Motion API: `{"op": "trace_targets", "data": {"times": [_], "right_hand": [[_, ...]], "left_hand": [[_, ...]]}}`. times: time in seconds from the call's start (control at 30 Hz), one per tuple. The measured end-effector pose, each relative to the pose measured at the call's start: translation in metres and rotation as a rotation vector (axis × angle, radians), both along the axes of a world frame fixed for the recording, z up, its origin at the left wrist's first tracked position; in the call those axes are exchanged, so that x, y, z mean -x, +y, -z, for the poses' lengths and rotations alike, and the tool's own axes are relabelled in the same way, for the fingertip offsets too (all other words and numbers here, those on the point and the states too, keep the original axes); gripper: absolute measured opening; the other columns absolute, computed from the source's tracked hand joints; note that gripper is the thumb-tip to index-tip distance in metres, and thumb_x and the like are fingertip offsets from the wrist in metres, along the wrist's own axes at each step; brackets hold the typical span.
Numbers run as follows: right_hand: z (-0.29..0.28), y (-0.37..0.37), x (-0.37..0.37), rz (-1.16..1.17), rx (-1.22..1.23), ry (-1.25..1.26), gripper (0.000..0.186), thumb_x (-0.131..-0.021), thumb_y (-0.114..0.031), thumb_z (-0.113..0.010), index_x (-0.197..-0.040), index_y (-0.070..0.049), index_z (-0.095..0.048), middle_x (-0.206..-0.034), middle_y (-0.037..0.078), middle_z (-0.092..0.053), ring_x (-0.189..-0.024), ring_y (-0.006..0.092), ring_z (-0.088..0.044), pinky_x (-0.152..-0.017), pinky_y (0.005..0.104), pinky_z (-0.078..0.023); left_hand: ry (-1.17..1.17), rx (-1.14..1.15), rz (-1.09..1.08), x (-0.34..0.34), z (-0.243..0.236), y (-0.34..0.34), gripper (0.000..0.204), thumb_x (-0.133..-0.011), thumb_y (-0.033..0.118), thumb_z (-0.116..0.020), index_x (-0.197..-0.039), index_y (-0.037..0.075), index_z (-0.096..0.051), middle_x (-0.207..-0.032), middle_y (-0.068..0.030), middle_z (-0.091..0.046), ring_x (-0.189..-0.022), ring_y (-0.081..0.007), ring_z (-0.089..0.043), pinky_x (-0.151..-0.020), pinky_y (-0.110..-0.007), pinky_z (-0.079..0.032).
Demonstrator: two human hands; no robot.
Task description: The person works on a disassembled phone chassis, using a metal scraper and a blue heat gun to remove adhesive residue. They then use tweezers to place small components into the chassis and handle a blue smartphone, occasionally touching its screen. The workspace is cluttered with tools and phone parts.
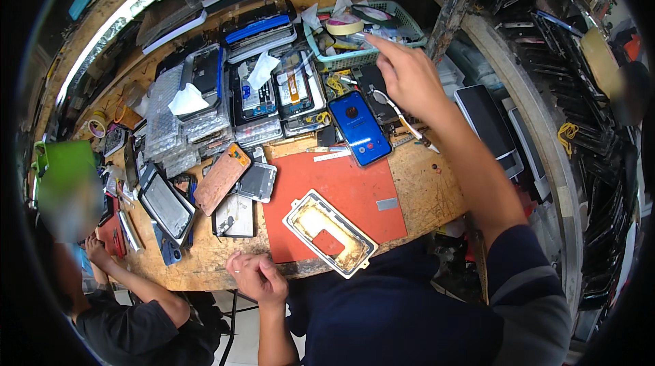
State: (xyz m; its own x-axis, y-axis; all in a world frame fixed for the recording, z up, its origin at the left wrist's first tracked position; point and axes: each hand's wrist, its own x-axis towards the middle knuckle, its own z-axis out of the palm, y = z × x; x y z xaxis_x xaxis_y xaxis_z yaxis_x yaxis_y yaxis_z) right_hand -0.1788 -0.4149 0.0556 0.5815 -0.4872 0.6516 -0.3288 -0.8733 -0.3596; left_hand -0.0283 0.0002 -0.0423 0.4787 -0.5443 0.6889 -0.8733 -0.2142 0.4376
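My right hand point(409, 79) reaches over the back of the bench, its index finger stretched toward a green plastic basket point(341, 60). The fingertip is close to a roll of pale yellow tape point(344, 27) among the things inside; I cannot tell whether it touches anything. My left hand point(258, 277) rests at the bench's front edge, fingers curled, with nothing seen in it. Between the hands lies a red mat point(300, 178). A pale rectangular frame point(365, 246) with a hole in its stained base sits on the mat's front edge. Behind the mat stands a lit phone point(359, 127).
Phone shells and a copper-coloured panel point(222, 178) crowd the mat's left. Stacks of opened tablets point(297, 90) and bubble-wrapped pieces point(167, 117) fill the back. Tweezers point(404, 115) lie beneath my right forearm. At the left sits another person point(147, 311). Shelves of dark panels point(573, 93) are at right.
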Motion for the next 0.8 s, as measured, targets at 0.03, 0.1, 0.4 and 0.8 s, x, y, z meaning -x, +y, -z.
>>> {"op": "trace_targets", "data": {"times": [0.03, 0.1, 0.4, 0.8], "right_hand": [[0.001, -0.021, -0.009, 0.052, 0.114, 0.117, 0.043, -0.095, -0.005, -0.070, -0.138, -0.005, -0.068, -0.103, 0.019, -0.074, -0.099, 0.0413, -0.070, -0.094, 0.0525, -0.054], [0.005, -0.052, -0.031, 0.105, 0.216, 0.391, 0.036, -0.093, -0.007, -0.073, -0.129, -0.007, -0.074, -0.110, 0.020, -0.075, -0.108, 0.0405, -0.071, -0.095, 0.0521, -0.055], [-0.008, -0.091, -0.034, 0.091, 0.127, 0.538, 0.013, -0.089, -0.009, -0.075, -0.100, -0.008, -0.082, -0.096, 0.018, -0.077, -0.102, 0.0390, -0.075, -0.090, 0.0509, -0.059], [-0.027, -0.075, -0.024, 0.151, 0.151, 0.270, 0.037, -0.088, 0.001, -0.068, -0.125, -0.003, -0.067, -0.105, 0.021, -0.075, -0.105, 0.0441, -0.073, -0.087, 0.0548, -0.060]], "left_hand": [[0.003, -0.002, 0.011, -0.001, 0.001, 0.000, 0.013, -0.098, 0.007, -0.060, -0.086, 0.005, -0.063, -0.077, -0.0092, -0.058, -0.075, -0.0288, -0.055, -0.100, -0.052, -0.046], [0.008, 0.026, 0.027, -0.002, 0.000, 0.000, 0.011, -0.097, 0.005, -0.061, -0.086, 0.005, -0.063, -0.078, -0.0094, -0.058, -0.075, -0.0287, -0.055, -0.099, -0.052, -0.046], [0.088, 0.065, 0.022, -0.003, 0.000, -0.005, 0.012, -0.095, 0.005, -0.065, -0.084, 0.004, -0.063, -0.078, -0.0102, -0.061, -0.075, -0.0301, -0.057, -0.096, -0.050, -0.048], [0.119, 0.066, 0.057, -0.006, -0.001, -0.003, 0.011, -0.096, 0.005, -0.065, -0.085, 0.004, -0.063, -0.077, -0.0112, -0.061, -0.077, -0.0310, -0.058, -0.087, -0.046, -0.047]]}}
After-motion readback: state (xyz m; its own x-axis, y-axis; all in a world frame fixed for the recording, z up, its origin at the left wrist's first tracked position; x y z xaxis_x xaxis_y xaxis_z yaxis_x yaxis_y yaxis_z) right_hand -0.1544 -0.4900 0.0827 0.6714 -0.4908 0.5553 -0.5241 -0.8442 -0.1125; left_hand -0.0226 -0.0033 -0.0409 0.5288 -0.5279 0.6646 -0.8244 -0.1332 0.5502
